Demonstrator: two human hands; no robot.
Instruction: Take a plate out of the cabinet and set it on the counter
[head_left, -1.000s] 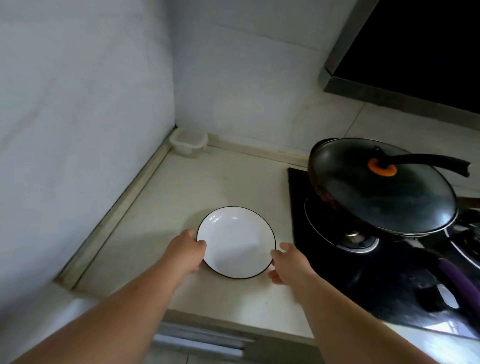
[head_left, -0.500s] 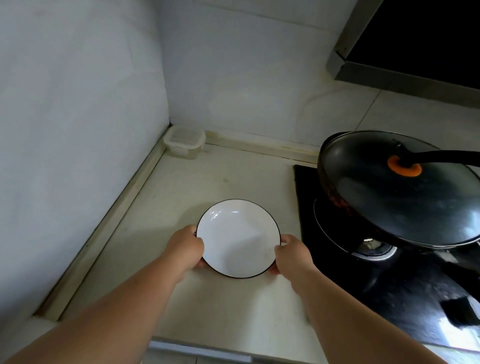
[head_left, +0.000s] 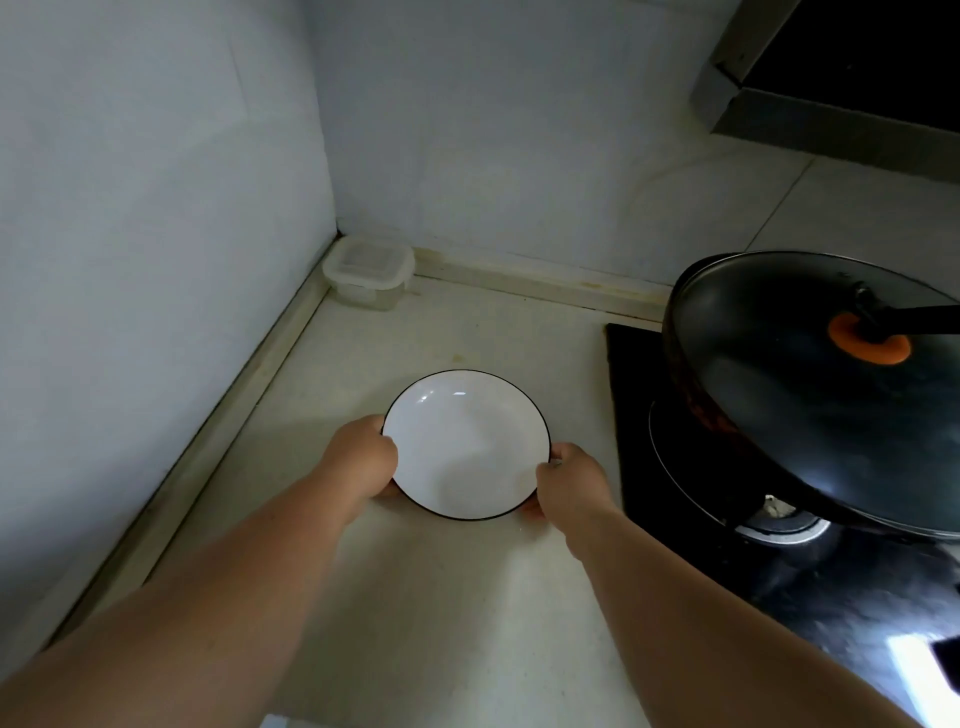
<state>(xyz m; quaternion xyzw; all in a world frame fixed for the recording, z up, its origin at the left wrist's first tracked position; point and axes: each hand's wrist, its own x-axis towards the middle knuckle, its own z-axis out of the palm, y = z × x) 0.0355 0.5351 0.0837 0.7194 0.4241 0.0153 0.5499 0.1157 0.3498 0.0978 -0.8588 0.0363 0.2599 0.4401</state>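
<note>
A small white plate (head_left: 467, 441) with a thin black rim is held between both hands over the pale counter (head_left: 457, 597), near its middle. My left hand (head_left: 361, 460) grips the plate's left edge, thumb on the rim and fingers underneath. My right hand (head_left: 569, 480) grips the right edge the same way. Whether the plate rests on the counter or hovers just above it cannot be told. No cabinet is in view.
A clear lidded plastic box (head_left: 370, 271) sits in the back corner where two white walls meet. To the right is a black gas hob (head_left: 675, 467) carrying a dark wok with a glass lid (head_left: 810, 395). A range hood (head_left: 831, 78) hangs at the upper right.
Both hands closed further onto the plate's edges, and the plate shifted slightly toward the back of the counter. The view turned a little to the left.
</note>
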